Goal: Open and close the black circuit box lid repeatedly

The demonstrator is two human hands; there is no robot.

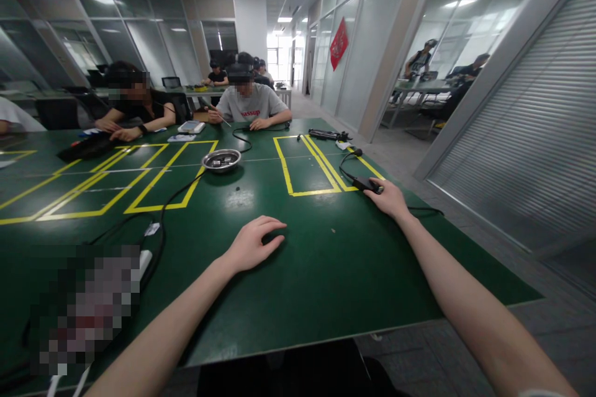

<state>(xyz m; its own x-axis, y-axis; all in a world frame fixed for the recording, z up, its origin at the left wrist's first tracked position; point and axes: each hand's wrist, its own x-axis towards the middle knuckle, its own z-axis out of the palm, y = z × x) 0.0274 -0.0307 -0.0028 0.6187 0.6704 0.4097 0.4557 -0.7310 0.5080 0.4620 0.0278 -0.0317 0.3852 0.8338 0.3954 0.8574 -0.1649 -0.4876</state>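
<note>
Currently, the right hand (387,198) grips a black, boxy device (360,184) beside yellow tape (315,193) on the glossy green bench (335,285); the left hand (250,244), half open, holds nothing. Beyond sits a round metal bowl (222,169).

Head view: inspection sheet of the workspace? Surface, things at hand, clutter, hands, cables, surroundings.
Surface: green tabletop, marked with yellow tape rectangles.
Things at hand: corded black device at the right hand.
Clutter: metal bowl holding small metallic pieces; black folded stand toward the far edge; blurred-out object at left, identity hidden.
Hands: left hand open, holding nothing; right hand touches the black device, grip unclear.
Cables: black cable on the left; another beyond the right wrist.
Surroundings: people in grey and black tops across the table; glass partitions.
</note>
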